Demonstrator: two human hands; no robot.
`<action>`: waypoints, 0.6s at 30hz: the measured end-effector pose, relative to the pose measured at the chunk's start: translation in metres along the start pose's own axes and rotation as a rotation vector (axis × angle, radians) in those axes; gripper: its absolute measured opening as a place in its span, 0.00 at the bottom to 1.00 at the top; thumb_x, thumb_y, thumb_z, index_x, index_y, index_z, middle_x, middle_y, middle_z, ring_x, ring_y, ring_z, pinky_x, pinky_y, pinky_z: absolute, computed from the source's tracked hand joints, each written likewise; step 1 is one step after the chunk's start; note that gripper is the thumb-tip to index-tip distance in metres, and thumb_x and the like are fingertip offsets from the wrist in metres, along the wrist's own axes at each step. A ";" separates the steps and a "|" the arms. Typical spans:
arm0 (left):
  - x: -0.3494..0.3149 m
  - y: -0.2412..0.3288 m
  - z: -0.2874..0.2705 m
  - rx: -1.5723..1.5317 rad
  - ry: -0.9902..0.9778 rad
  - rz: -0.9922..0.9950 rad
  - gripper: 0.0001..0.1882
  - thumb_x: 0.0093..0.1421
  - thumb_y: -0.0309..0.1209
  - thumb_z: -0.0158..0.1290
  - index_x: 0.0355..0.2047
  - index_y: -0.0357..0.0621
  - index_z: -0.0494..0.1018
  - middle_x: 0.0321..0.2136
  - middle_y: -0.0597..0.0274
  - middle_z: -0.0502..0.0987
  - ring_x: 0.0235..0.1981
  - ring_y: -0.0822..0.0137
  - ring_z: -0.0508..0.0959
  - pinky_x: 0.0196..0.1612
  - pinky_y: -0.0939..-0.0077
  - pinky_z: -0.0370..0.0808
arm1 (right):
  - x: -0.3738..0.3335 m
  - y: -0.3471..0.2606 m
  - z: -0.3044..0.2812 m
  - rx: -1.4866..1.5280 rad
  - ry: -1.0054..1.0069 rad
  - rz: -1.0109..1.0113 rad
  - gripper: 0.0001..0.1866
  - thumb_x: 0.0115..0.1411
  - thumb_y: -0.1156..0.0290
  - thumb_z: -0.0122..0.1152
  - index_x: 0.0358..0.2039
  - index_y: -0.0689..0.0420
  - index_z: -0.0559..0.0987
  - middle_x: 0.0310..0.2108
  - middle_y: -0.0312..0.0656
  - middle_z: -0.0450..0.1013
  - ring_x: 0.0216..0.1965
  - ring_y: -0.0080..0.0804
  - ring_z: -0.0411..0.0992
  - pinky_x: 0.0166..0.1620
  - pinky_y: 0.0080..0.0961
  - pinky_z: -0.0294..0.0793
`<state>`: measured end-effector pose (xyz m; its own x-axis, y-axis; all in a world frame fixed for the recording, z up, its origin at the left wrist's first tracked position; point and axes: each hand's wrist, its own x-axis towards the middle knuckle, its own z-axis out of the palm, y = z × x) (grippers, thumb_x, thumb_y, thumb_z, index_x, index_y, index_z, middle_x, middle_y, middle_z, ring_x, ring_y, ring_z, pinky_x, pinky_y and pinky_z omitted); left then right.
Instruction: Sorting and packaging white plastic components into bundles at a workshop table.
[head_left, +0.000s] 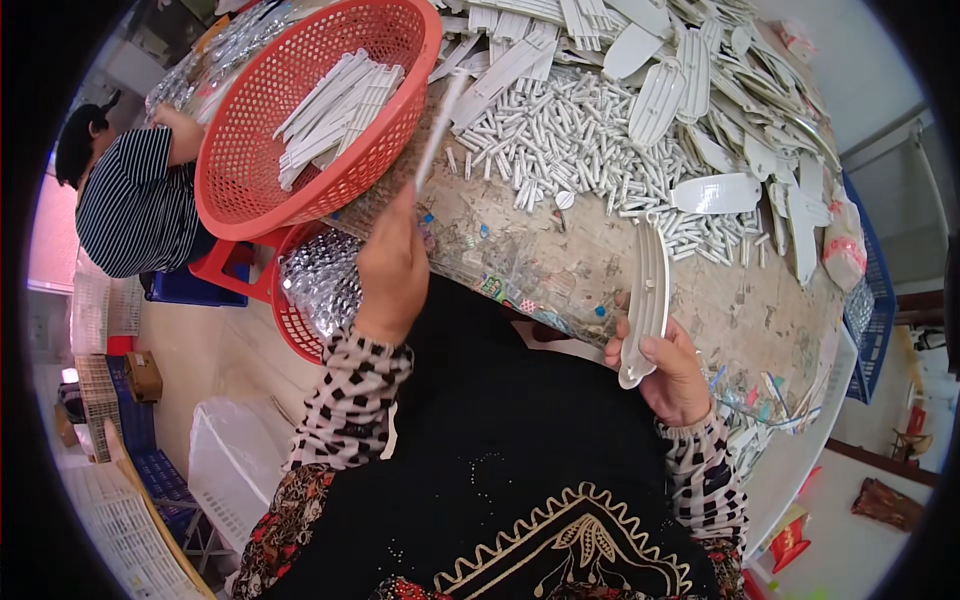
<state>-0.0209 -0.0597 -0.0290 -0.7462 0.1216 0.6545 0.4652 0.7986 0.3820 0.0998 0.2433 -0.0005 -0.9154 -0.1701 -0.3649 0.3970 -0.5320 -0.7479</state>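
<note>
My left hand point(393, 270) is closed on a long, thin white plastic strip point(441, 128), seen nearly edge-on and slightly blurred, beside the red basket. In my right hand point(678, 372) is a curved white plastic piece point(650, 290) with a ribbed hollow side and a rounded lower end. Thumb and fingers pinch it near that end, at the table's front edge. Past it on the table lies a heap of small white cylindrical pegs point(560, 130). Flat white plastic panels point(655, 105) are piled behind and to the right of the pegs.
A red perforated basket point(225, 195) at the far left holds white slatted pieces point(335, 110). Below it, another red basket point(290, 320) contains shiny silver wrapped items point(322, 278). A person in a striped shirt point(140, 205) is at the left. A blue crate point(878, 310) stands at the right.
</note>
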 end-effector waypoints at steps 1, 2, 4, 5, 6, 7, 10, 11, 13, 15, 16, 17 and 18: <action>-0.006 0.010 -0.004 -0.069 -0.031 -0.003 0.23 0.58 0.17 0.48 0.56 0.37 0.67 0.41 0.42 0.76 0.41 0.46 0.78 0.42 0.63 0.75 | 0.003 -0.003 0.001 0.002 -0.001 0.001 0.28 0.54 0.69 0.63 0.53 0.65 0.66 0.39 0.43 0.73 0.36 0.31 0.75 0.42 0.25 0.75; -0.010 0.020 -0.008 -0.140 -0.065 -0.004 0.23 0.58 0.16 0.49 0.55 0.37 0.68 0.41 0.42 0.76 0.41 0.46 0.78 0.42 0.64 0.75 | 0.005 -0.005 0.001 -0.041 -0.025 -0.011 0.31 0.53 0.70 0.63 0.55 0.66 0.64 0.43 0.46 0.73 0.37 0.32 0.75 0.43 0.26 0.75; -0.021 0.035 -0.011 -0.190 -0.061 0.044 0.22 0.58 0.16 0.50 0.54 0.36 0.69 0.41 0.44 0.77 0.41 0.52 0.80 0.42 0.68 0.76 | 0.010 -0.014 0.008 -0.082 -0.039 -0.025 0.34 0.52 0.71 0.63 0.58 0.67 0.63 0.47 0.48 0.72 0.38 0.33 0.76 0.43 0.27 0.76; -0.028 0.044 -0.011 -0.386 -0.162 -0.081 0.22 0.59 0.17 0.50 0.55 0.36 0.69 0.40 0.45 0.77 0.40 0.58 0.80 0.42 0.70 0.76 | 0.012 -0.020 0.017 -0.088 -0.050 -0.069 0.36 0.51 0.71 0.63 0.59 0.67 0.61 0.51 0.50 0.69 0.38 0.34 0.76 0.44 0.27 0.76; -0.035 0.051 -0.012 -0.581 -0.266 -0.208 0.21 0.60 0.18 0.51 0.55 0.36 0.69 0.40 0.46 0.77 0.40 0.64 0.80 0.42 0.72 0.76 | 0.013 -0.024 0.024 -0.094 -0.058 -0.114 0.38 0.51 0.72 0.63 0.61 0.68 0.59 0.55 0.53 0.67 0.39 0.34 0.76 0.45 0.27 0.76; -0.042 0.054 -0.012 -0.696 -0.360 -0.347 0.20 0.61 0.18 0.50 0.55 0.35 0.69 0.41 0.50 0.78 0.39 0.71 0.79 0.41 0.75 0.76 | 0.015 -0.024 0.029 -0.084 -0.062 -0.142 0.39 0.50 0.72 0.64 0.61 0.67 0.58 0.58 0.54 0.63 0.39 0.35 0.76 0.44 0.28 0.76; -0.052 0.070 -0.007 -1.313 -0.592 -0.678 0.20 0.66 0.21 0.43 0.59 0.33 0.61 0.50 0.51 0.73 0.49 0.64 0.76 0.50 0.71 0.76 | 0.016 -0.021 0.032 0.033 -0.132 -0.141 0.32 0.52 0.79 0.63 0.57 0.63 0.64 0.55 0.44 0.64 0.45 0.32 0.73 0.46 0.28 0.75; -0.048 0.075 -0.009 -1.392 -0.695 -0.759 0.20 0.66 0.21 0.43 0.59 0.33 0.61 0.51 0.51 0.73 0.49 0.63 0.76 0.51 0.67 0.76 | 0.016 -0.023 0.029 -0.003 -0.148 -0.060 0.31 0.52 0.79 0.63 0.57 0.62 0.64 0.46 0.43 0.70 0.43 0.30 0.73 0.46 0.26 0.74; -0.047 0.078 -0.008 -1.456 -0.834 -0.788 0.22 0.65 0.24 0.46 0.59 0.33 0.61 0.50 0.49 0.73 0.49 0.60 0.76 0.51 0.66 0.77 | 0.013 -0.023 0.027 0.003 -0.098 -0.078 0.31 0.51 0.78 0.64 0.56 0.62 0.64 0.40 0.42 0.71 0.41 0.29 0.73 0.45 0.24 0.73; -0.040 0.082 -0.002 -1.491 -0.904 -0.768 0.22 0.66 0.28 0.47 0.59 0.33 0.61 0.49 0.49 0.74 0.48 0.59 0.77 0.50 0.65 0.77 | 0.010 -0.022 0.023 0.008 -0.054 -0.093 0.31 0.51 0.78 0.65 0.56 0.62 0.65 0.34 0.40 0.72 0.39 0.28 0.73 0.44 0.22 0.72; -0.035 0.084 0.002 -1.622 -0.938 -0.917 0.24 0.66 0.33 0.47 0.59 0.35 0.61 0.48 0.49 0.74 0.46 0.58 0.78 0.49 0.65 0.77 | 0.007 -0.023 0.019 -0.003 -0.147 -0.106 0.32 0.50 0.76 0.66 0.55 0.62 0.65 0.32 0.39 0.71 0.37 0.27 0.73 0.43 0.20 0.71; -0.030 0.085 0.007 -1.751 -0.968 -1.070 0.25 0.67 0.39 0.46 0.59 0.37 0.60 0.46 0.48 0.75 0.44 0.57 0.79 0.47 0.65 0.78 | 0.006 -0.023 0.017 -0.013 -0.239 -0.119 0.33 0.49 0.75 0.67 0.55 0.62 0.65 0.29 0.38 0.71 0.35 0.26 0.72 0.42 0.18 0.70; -0.027 0.086 0.011 -1.747 -0.962 -1.071 0.25 0.67 0.39 0.46 0.59 0.37 0.60 0.46 0.48 0.75 0.44 0.57 0.79 0.47 0.65 0.78 | 0.004 -0.021 0.019 -0.011 -0.245 -0.117 0.33 0.49 0.75 0.67 0.55 0.62 0.65 0.29 0.38 0.71 0.35 0.26 0.72 0.42 0.18 0.70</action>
<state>0.0342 0.0125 -0.0206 -0.6119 0.7246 -0.3172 -0.7062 -0.3199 0.6316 0.0859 0.2380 0.0246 -0.9435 -0.3044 -0.1312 0.2868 -0.5511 -0.7836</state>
